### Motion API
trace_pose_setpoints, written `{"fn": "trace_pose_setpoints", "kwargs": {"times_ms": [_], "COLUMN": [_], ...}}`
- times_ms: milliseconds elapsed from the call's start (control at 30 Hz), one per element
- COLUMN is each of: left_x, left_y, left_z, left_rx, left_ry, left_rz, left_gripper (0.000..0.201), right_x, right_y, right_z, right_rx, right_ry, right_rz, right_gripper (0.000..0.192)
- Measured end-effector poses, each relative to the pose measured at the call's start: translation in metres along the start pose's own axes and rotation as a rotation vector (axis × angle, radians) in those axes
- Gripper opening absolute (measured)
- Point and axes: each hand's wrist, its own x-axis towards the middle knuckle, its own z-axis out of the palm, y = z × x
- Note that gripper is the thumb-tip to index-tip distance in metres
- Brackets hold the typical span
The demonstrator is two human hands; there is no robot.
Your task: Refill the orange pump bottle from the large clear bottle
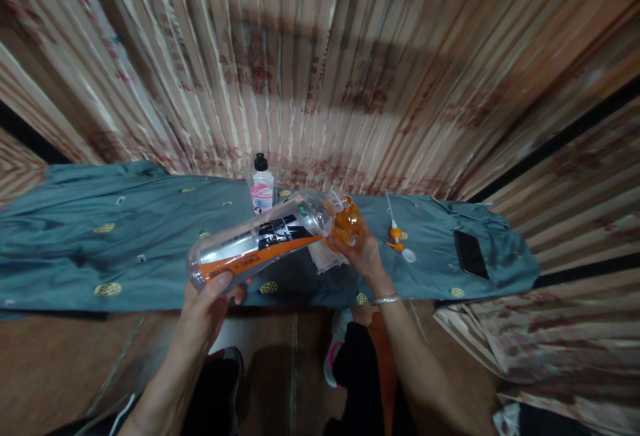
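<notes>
Fingers of L hand [204, 306] wrapped lg clear bottle [255, 239] nr base; R hand [367, 256] gripped sm amber bottle [347, 226], necks abt meeting, above teal cloth [160, 243]. Clear one was prob. light, thin, squashy, slick: best held low, gently. White bottle [263, 193] stood farther back.

There are three bottles [270, 239] (one orange), one pump [395, 234], one phone [471, 255] and one bracelet [386, 300].

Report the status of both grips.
Left grip on large transparent plastic bottle, tilted. Right grip on small orange translucent bottle, mouths close. Black-capped white plastic bottle behind, not obstructing.
</notes>
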Motion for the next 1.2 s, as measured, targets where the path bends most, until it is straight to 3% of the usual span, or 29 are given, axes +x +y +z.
{"fn": "trace_pose_setpoints", "kwargs": {"times_ms": [200, 533, 1033, 1200], "left_x": [0.000, -0.002, -0.009, -0.011], "left_y": [0.005, 0.012, 0.017, 0.017], "left_z": [0.003, -0.005, -0.006, -0.006], "left_rx": [0.026, 0.083, 0.103, 0.123], "left_ry": [0.027, -0.004, 0.047, 0.048], "left_rz": [0.023, 0.009, 0.025, 0.041], "left_gripper": [0.038, 0.034, 0.031, 0.046], "right_x": [0.000, -0.009, -0.018, -0.019], "right_y": [-0.001, -0.006, -0.006, -0.005], "right_z": [0.008, 0.011, 0.016, 0.015], "right_rx": [0.046, 0.071, 0.085, 0.052], "right_ry": [0.047, 0.100, 0.121, 0.126], "right_rz": [0.029, 0.073, 0.049, 0.030], "right_gripper": [0.088, 0.069, 0.070, 0.070]}}
